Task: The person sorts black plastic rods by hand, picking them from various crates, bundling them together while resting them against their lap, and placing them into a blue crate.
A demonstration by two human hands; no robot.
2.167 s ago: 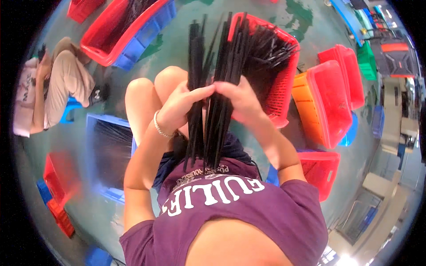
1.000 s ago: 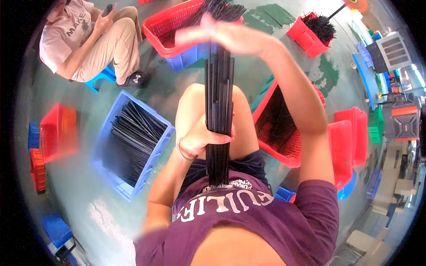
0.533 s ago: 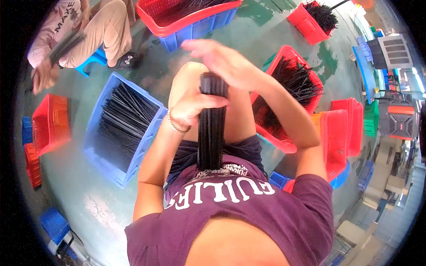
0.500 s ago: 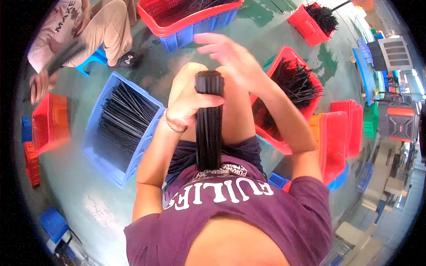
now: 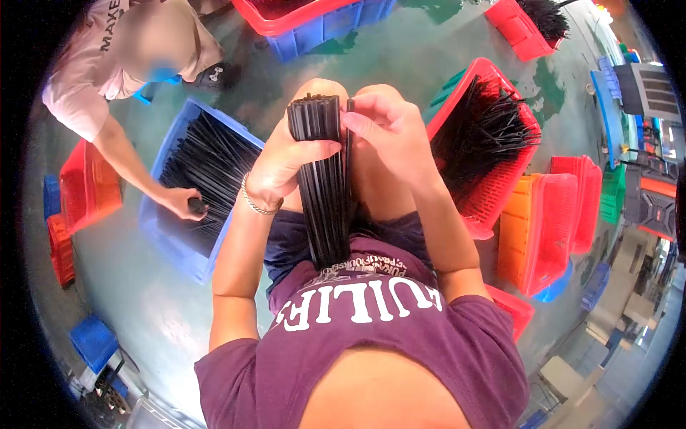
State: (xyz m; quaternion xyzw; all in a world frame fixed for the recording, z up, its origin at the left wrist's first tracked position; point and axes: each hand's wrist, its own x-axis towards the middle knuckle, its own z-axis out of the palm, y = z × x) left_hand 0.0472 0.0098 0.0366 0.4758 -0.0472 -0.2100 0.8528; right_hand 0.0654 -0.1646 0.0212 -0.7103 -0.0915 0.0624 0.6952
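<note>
Right, from the head view: my left hand (image 5: 286,161) is wrapped firmly around a thick bundle of black strips (image 5: 321,193), near its upper end, with the thumb laid across the front. The bundle stands over my lap, tilted slightly, its lower end by my purple shirt (image 5: 357,336). My right hand (image 5: 386,132) has thumb and forefinger nearly together, pinching a single strip (image 5: 348,154) just beside the bundle's right side; my other fingers curl loosely. To my left, more strips fill the blue crate (image 5: 202,270), where a co-worker's hand (image 5: 182,202), reaching over its left edge, grips something dark. To my right, loose strips heap inside the red crate (image 5: 500,196), some poking past its right edge.
</note>
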